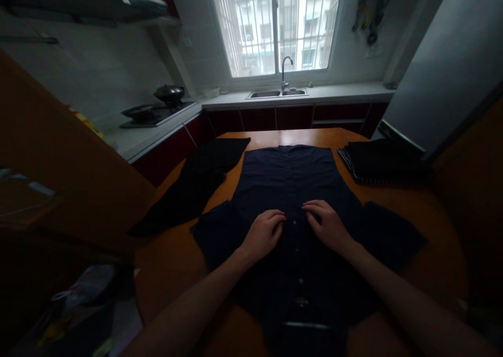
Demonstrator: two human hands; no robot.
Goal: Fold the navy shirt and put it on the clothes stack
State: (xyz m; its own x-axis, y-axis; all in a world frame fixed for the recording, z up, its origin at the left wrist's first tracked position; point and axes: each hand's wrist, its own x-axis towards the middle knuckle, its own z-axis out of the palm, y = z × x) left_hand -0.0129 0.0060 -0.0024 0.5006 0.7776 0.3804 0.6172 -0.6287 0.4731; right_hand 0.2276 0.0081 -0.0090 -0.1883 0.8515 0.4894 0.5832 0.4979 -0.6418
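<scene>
A dark navy short-sleeved shirt point(291, 179) lies spread on the wooden table, its collar toward me and its hem at the far side. Small pale buttons run down its middle. My left hand point(264, 232) rests on the shirt just left of the button line, fingers slightly bent and thumb apart from them. On the other side of the buttons, my right hand point(325, 222) touches the cloth with its fingers stretched out and its thumb apart. Neither hand grips a fold that I can see. The collar area is dark and hard to make out.
Dark folded clothes point(387, 160) are stacked at the table's right, and a black garment point(200, 181) lies at the left. Around the wooden table point(440, 257) stand a counter with a sink point(265, 93), a stove with a wok point(170, 93), and a refrigerator point(444, 69).
</scene>
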